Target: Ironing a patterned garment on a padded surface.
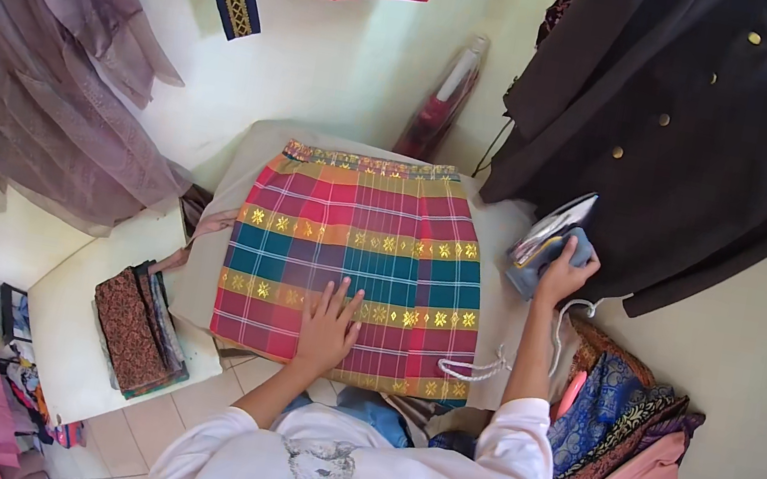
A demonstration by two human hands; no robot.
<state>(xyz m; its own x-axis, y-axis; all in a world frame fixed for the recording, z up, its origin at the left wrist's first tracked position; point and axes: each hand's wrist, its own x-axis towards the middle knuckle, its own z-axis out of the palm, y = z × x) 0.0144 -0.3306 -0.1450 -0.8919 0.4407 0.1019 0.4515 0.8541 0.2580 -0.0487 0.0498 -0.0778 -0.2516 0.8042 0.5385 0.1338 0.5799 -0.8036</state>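
A checked skirt (359,235) in red, green and gold, with an elastic waistband at its far end, lies spread over a cloth-covered board (226,183). My left hand (329,320) rests flat on the lower middle of the skirt, its fingers spread and pointing away from me. My right hand (567,270) is closed round a grey-blue clothes iron (529,276), to the right of the skirt. The iron is tilted up, and its pale soleplate shows beside the dark jacket. A white cord (473,371) trails across the skirt's lower right corner.
A dark jacket (685,138) with gold buttons hangs at the right, a sheer mauve garment (50,52) at the left. Folded patterned cloth (141,326) sits on a white table (58,368). Several fabrics (623,412) are piled right. A wrapped roll (443,97) leans against the wall.
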